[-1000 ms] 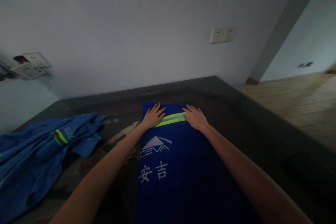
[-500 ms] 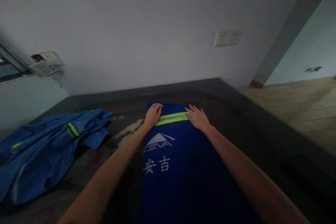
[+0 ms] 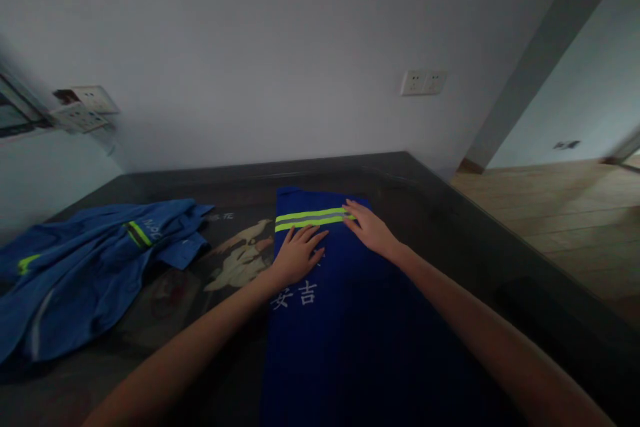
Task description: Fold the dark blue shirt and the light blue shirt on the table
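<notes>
Dim room, dark table (image 3: 425, 213) by a pale wall (image 3: 265, 67). Blue garment (image 3: 310, 373) lies flat on top, L hand (image 3: 297, 257) & R hand (image 3: 369, 228) palm-down on it, fingers loosely spread, gripping nothing afaict. Prob light, soft cloth (stripe (image 3: 306, 219) maybe stiffer); imo best hold = far edge (image 3: 320, 196).

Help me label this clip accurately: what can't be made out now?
Head view:
Dark-blue garment under the left hand: covered by it.
Its near end: cut off by bottom edge.
Paler garment: left end cut off by left edge.
Dark patch on far-right wall: too small.
</notes>
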Demonstrator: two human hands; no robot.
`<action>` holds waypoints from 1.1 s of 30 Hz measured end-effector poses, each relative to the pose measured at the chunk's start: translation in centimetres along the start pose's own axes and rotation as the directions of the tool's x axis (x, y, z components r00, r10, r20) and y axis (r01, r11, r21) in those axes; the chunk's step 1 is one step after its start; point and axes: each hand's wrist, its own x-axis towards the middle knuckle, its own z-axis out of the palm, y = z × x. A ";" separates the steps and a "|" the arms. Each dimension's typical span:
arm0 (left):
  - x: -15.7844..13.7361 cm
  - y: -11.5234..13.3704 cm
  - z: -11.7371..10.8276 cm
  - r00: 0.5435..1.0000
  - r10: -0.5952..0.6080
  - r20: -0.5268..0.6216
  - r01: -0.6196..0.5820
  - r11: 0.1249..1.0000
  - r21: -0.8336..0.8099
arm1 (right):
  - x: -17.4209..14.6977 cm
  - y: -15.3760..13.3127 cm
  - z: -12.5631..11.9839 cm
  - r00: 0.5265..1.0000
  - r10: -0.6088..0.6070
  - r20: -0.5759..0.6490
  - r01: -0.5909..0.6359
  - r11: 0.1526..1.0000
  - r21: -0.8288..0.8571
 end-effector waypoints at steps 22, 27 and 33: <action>-1.0 -0.1 -0.8 0.974 -0.010 -0.227 -0.035 0.980 -0.194 | -3.6 0.7 -0.5 0.988 0.152 -0.020 -0.144 0.965 0.219; -4.7 2.1 -2.8 0.972 0.122 -0.200 -0.165 0.963 -0.212 | -5.0 -0.2 -5.2 0.937 0.260 -0.232 -0.176 0.927 0.331; -8.1 4.5 -1.7 0.985 0.170 0.004 -0.170 0.984 -0.048 | -10.6 -4.3 -5.3 0.996 -0.013 0.093 -0.001 0.990 0.144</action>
